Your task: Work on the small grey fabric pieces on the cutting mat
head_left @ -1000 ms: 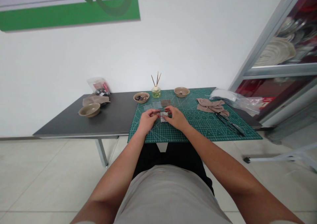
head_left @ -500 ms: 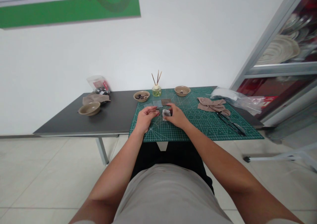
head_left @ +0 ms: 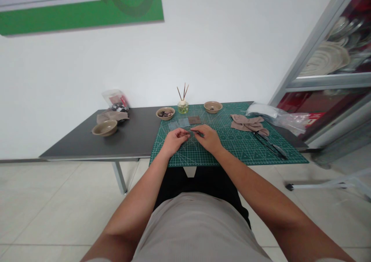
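My left hand [head_left: 176, 140] and my right hand [head_left: 208, 138] meet fingertip to fingertip low over the green cutting mat [head_left: 237, 152]. Both have their fingers pinched. A thin, dark edge [head_left: 196, 131] shows at the right fingertips; what it belongs to is too small to tell. Whatever the left fingers grip is hidden. Just beyond the hands lie two blue-grey square sheets [head_left: 183, 122] and a brown square sheet [head_left: 194, 119]. Further back, a tan bowl [head_left: 160, 115] contains several dark and reddish stones [head_left: 166, 113].
A reed diffuser [head_left: 182, 107] stands by the wall, with a second tan bowl [head_left: 213, 107] to its right. Right of my hands lie a brown cloth [head_left: 246, 123], black-framed glasses [head_left: 269, 144] and a plastic bag [head_left: 278, 115]. Another bowl [head_left: 104, 128] sits on the left.
My hands have come together and their fingers have closed. The grey-white piece that showed in my right fingers is no longer visible as a flat face. The things on the table have not moved.
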A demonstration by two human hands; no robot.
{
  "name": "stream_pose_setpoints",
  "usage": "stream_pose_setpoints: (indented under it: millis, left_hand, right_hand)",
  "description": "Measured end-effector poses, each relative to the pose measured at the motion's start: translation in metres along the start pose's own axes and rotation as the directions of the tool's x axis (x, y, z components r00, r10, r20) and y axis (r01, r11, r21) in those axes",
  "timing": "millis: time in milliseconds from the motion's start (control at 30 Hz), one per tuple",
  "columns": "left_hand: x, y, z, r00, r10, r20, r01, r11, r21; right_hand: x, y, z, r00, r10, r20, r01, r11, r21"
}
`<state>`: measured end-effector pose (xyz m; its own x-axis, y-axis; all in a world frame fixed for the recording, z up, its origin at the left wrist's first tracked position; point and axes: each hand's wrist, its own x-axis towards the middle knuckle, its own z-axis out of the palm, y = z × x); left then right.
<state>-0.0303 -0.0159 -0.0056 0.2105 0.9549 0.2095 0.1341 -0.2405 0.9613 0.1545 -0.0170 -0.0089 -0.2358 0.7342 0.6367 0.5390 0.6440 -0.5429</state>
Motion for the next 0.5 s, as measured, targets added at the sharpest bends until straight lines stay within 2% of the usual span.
stream_pose_setpoints:
  millis: [67,133,333,500]
  left_hand:
    - [-0.001,0.002,0.001,1.0,0.014,0.027,-0.017,0.991,0.131]
    - [-0.001,0.003,0.002,0.999,0.013,0.044,-0.022,0.981,0.194]
    - [0.001,-0.005,0.004,1.0,-0.005,0.004,0.006,0.998,-0.069]
    - [0.004,-0.008,0.001,1.0,0.001,0.009,0.001,0.991,-0.136]
  right_hand:
    - [-0.001,-0.002,0.0,0.996,-0.074,0.053,0.076,0.997,-0.033]
    - [-0.002,-0.002,0.001,0.988,-0.115,0.104,0.12,0.992,-0.044]
    - [-0.003,-0.002,0.001,0.979,-0.161,0.125,0.166,0.986,-0.027]
    - [-0.002,-0.004,0.005,0.975,-0.164,0.152,0.166,0.986,-0.004]
